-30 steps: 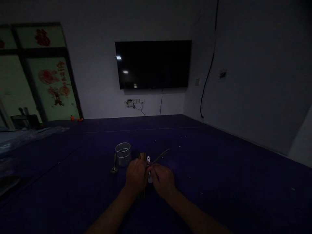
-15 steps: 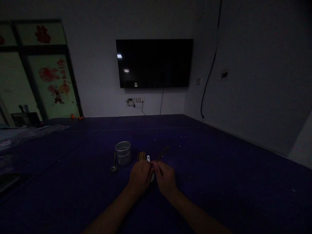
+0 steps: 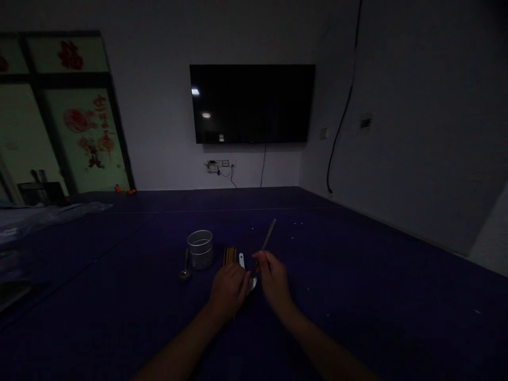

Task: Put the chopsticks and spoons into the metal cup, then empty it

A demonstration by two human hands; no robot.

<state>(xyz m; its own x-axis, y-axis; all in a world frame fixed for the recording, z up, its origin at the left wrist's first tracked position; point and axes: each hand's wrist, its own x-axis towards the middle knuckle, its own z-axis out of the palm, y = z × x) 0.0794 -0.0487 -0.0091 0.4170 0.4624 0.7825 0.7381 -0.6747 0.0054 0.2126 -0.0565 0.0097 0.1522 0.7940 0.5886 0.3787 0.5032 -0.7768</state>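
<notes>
My right hand [image 3: 273, 278] is closed around the handle of a metal spoon [image 3: 270, 233], which points up and away. The spoon's shiny bowl hangs low between my hands. Beside it, my left hand [image 3: 228, 288] is closed, thumb and fingertips pinched at the edge of the bowl. Just beyond my left hand lie several brown chopsticks [image 3: 229, 255], partly covered by it. A white handle with a hole [image 3: 242, 260] shows next to them; its other end is hidden behind my left hand.
A silver metal cup with holes [image 3: 200, 251] stands left of the chopsticks. Another metal spoon [image 3: 185, 273] lies beside it on the dark blue tabletop [image 3: 357, 296]. Clear plastic wrapping [image 3: 55, 216] lies at far left. Small white bits are scattered at right. A TV hangs on the wall.
My right hand has moved slightly up and away from my left, tilting the metal spoon's handle steeper. More of its bowl shows now. My left hand has hardly moved.
</notes>
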